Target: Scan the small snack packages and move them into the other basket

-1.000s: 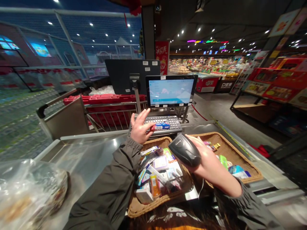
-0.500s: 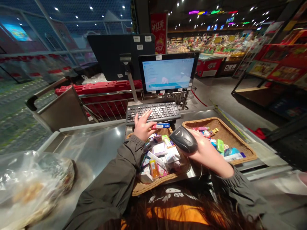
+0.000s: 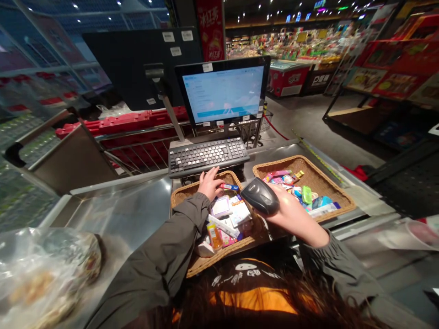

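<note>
Red banner (image 3: 210, 39): white characters 冰红茶. Scanner (image 3: 261, 197): pale mark, too small to read. Stickers (image 3: 175, 51) on the rear monitor (image 3: 133, 68): illegible.

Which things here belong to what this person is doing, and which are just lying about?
Seemingly in use:
- black scanner, in the right hand
- small blue-and-red box, in the left hand
- left wicker basket of small packets, below the left hand

Seemingly just nearby:
- clear plastic bag
- red chest freezer

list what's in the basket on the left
An orange bottle and white boxes lie among other packs. The left hand and sleeve cover part; whatever lies underneath can't be seen.
</note>
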`<action>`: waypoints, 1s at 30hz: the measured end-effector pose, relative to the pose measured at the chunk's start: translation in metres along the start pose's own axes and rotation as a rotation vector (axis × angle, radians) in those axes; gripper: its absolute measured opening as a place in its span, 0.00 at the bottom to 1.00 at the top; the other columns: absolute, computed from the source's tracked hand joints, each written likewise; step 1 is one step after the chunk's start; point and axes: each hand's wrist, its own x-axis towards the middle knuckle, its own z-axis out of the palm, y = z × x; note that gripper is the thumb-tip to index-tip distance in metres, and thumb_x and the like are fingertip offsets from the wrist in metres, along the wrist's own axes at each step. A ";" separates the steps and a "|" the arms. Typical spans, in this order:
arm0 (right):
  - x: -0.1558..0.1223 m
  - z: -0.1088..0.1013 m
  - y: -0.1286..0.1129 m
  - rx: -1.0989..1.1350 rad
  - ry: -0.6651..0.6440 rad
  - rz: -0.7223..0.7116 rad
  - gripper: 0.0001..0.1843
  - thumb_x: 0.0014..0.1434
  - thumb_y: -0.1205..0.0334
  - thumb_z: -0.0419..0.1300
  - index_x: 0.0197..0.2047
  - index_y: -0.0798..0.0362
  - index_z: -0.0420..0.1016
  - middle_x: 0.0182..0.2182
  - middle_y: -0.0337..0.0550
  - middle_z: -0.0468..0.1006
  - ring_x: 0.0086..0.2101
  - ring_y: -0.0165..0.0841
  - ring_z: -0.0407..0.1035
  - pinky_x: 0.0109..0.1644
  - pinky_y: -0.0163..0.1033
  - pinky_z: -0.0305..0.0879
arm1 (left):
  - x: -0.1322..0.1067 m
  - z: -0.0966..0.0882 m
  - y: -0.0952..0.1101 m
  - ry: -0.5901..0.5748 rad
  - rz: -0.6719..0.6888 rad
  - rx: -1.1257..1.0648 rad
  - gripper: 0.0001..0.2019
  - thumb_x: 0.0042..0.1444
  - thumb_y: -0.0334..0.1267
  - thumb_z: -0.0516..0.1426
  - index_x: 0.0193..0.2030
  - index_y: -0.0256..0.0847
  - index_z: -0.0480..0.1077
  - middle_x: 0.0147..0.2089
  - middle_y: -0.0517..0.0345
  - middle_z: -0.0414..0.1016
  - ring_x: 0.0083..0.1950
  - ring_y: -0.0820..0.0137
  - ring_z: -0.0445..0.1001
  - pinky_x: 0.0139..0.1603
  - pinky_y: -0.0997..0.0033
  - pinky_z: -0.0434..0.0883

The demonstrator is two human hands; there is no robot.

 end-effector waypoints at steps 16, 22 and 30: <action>-0.032 -0.032 0.038 -0.051 0.071 0.185 0.31 0.54 0.57 0.66 0.60 0.55 0.70 0.54 0.56 0.77 0.53 0.50 0.72 0.58 0.57 0.68 | 0.037 -0.032 0.069 -0.072 0.256 0.067 0.17 0.57 0.42 0.62 0.53 0.45 0.76 0.71 0.40 0.59 0.73 0.46 0.54 0.67 0.30 0.53; -0.060 -0.071 0.070 -0.135 0.201 0.329 0.26 0.54 0.51 0.66 0.54 0.54 0.75 0.50 0.54 0.80 0.51 0.50 0.74 0.55 0.56 0.70 | 0.080 -0.004 0.124 -0.160 0.389 0.030 0.19 0.56 0.45 0.63 0.53 0.45 0.76 0.72 0.41 0.58 0.74 0.47 0.52 0.68 0.31 0.50; -0.084 -0.098 0.108 -0.186 0.249 0.440 0.31 0.54 0.52 0.67 0.58 0.56 0.73 0.55 0.56 0.78 0.54 0.50 0.72 0.58 0.57 0.68 | 0.127 0.045 0.192 -0.316 0.500 0.008 0.19 0.54 0.44 0.64 0.53 0.46 0.76 0.72 0.44 0.58 0.74 0.47 0.50 0.70 0.31 0.48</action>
